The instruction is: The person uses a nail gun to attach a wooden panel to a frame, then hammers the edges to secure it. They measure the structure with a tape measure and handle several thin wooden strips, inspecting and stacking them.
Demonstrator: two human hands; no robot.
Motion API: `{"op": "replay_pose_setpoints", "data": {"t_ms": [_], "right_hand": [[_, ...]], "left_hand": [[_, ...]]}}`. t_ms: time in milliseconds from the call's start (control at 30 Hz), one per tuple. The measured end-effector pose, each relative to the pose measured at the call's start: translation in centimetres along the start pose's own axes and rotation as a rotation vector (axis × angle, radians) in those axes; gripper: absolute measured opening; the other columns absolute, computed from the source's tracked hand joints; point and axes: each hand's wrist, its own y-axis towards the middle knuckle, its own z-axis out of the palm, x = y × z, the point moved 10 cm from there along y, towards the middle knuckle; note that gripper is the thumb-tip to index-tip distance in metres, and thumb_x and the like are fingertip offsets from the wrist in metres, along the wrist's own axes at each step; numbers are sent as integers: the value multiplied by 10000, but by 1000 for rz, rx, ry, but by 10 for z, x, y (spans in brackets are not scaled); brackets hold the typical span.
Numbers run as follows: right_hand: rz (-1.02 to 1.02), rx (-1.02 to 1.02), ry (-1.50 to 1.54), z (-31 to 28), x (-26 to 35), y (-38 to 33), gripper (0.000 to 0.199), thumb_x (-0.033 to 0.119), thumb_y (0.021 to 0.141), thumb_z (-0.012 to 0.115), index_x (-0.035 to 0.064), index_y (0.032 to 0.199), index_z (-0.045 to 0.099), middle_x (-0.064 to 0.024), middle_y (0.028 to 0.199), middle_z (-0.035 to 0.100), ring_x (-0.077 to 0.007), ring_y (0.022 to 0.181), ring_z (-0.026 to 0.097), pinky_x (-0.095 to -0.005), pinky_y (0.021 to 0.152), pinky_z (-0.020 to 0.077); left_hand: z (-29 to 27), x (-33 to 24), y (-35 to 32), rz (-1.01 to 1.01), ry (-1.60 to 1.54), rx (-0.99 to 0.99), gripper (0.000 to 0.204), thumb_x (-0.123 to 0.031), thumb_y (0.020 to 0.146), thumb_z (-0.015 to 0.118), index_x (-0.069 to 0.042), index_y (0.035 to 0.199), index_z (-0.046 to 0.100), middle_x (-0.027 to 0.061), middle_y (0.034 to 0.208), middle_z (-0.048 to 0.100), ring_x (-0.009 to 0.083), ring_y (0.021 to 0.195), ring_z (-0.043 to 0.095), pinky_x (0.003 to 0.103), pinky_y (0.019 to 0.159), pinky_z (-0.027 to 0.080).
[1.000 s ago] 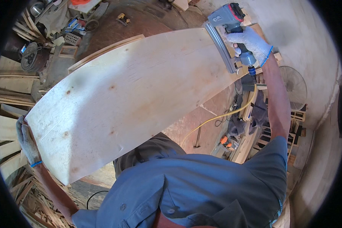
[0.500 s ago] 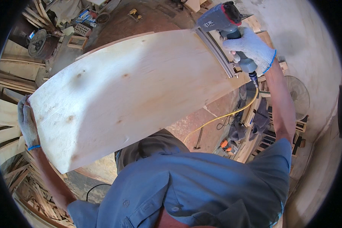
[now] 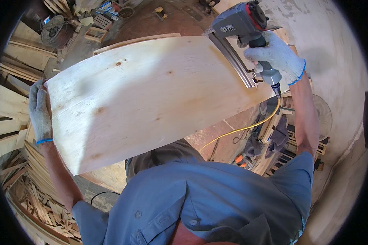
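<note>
A large pale plywood sheet with brown knots stretches across in front of me. At its left end, my left hand in a grey knit glove is closed on the edge; part of the fingers is hidden. My right hand, gloved in white with a blue cuff, wraps round the grip of a pneumatic nail gun. The gun's long metal magazine slants over the sheet's right end. Whether its nose touches the wood, I cannot tell. From the base of the grip runs a yellow air hose.
Wood strips and offcuts lie piled at left. A small wooden box and a round metal container stand at far left. A yellow-and-black tool lies on the floor. At right are a fan and a wall.
The plywood sheet and my left hand have shifted to the right. My right hand, still holding the nail gun, has moved slightly right and nearer.
</note>
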Motion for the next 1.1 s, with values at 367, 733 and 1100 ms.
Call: {"op": "replay_pose_setpoints", "data": {"t_ms": [367, 733, 1100], "right_hand": [[17, -4, 30, 28, 33, 2, 226, 152, 835, 781, 54, 988, 646, -4, 645, 593, -81, 489, 566, -247, 458, 449], [-82, 261, -72, 92, 100, 23, 208, 167, 832, 771, 46, 903, 618, -3, 607, 553, -91, 491, 543, -262, 462, 452], [-163, 299, -148, 126, 159, 26, 220, 181, 797, 787, 21, 879, 659, -15, 680, 609, -107, 518, 592, -265, 495, 478]], "left_hand": [[10, -16, -9, -13, -4, -40, 261, -126, 1044, 512, 9, 1253, 590, 8, 1111, 577, 60, 996, 522, 157, 883, 418], [26, -36, -14, 56, 100, -94, 228, -170, 1013, 527, -6, 1121, 642, 0, 978, 589, 61, 891, 507, 179, 814, 408], [36, -31, -15, 28, -42, -61, 180, -184, 1038, 538, -58, 1126, 631, -39, 921, 561, 25, 781, 487, 170, 668, 407]]}}
